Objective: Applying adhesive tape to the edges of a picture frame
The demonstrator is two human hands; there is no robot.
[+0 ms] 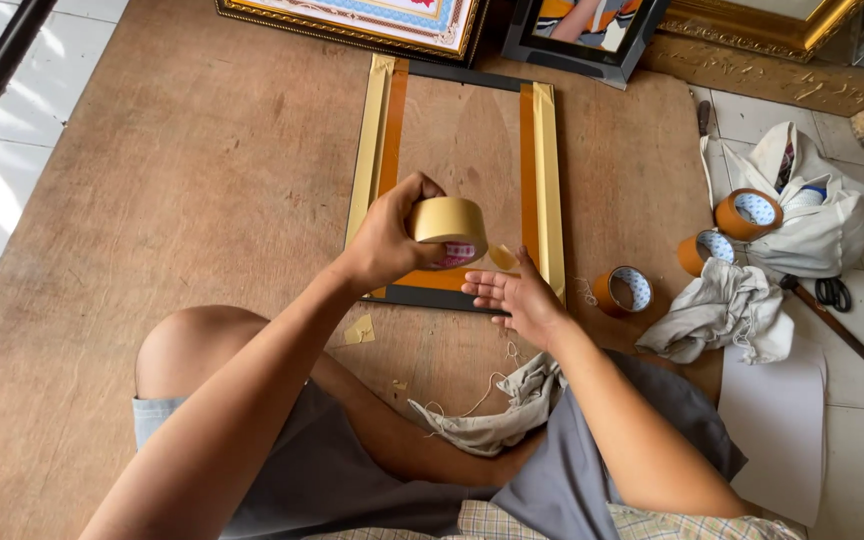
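Observation:
My left hand (384,240) grips a roll of tan tape (449,228) and holds it up above the near edge of a picture frame back (462,140). That frame lies face down on a brown board (182,180), with yellow and orange tape strips along its left and right sides. My right hand (514,295) lies flat with fingers spread on the frame's near right corner, just below the roll. A short tail of tape hangs between the roll and my right fingers.
Three brown tape rolls (624,290) (707,250) (749,213) sit right of the frame, beside crumpled white cloths (727,312), a white bag (822,220), scissors (833,292) and a hammer (837,325). Framed pictures (362,20) lean at the far edge. A rag (497,415) lies on my lap.

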